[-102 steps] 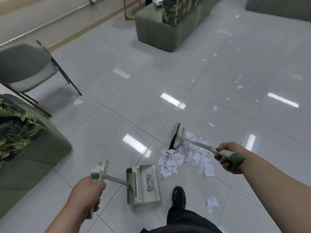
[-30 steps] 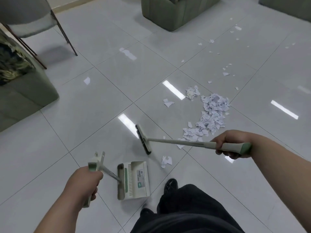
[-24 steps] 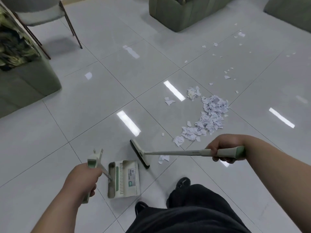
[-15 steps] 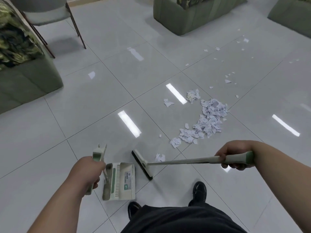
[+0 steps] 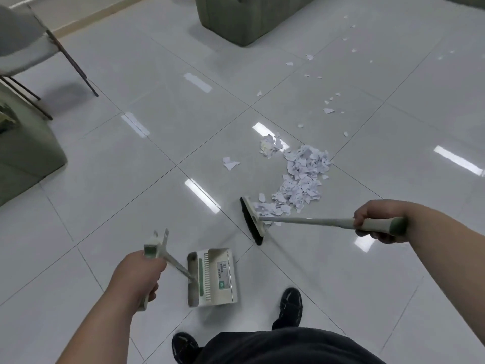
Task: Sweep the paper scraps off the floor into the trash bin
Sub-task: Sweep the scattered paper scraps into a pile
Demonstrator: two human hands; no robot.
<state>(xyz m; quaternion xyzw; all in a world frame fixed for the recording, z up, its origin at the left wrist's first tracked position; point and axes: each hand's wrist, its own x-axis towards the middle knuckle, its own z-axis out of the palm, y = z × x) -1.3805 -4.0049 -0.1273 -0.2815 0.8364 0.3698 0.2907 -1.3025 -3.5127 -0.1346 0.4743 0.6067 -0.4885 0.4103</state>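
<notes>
Grips broom (image 5: 301, 220) with right hand (image 5: 378, 222), dustpan (image 5: 212, 277) with left hand (image 5: 136, 274), brings bristles (image 5: 248, 222) back from it to near edge of paper scraps (image 5: 301, 179) on floor (image 5: 131, 206), likely for another pull.

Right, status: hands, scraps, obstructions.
Left hand grips dustpan handle, right hand grips broom. Scrap pile on floor, touching broom head, none in dustpan. Bare floor between them; bin not in view.

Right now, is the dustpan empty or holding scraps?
Empty: no scraps show inside the dustpan; the paper pile lies on the floor by the broom.
</notes>
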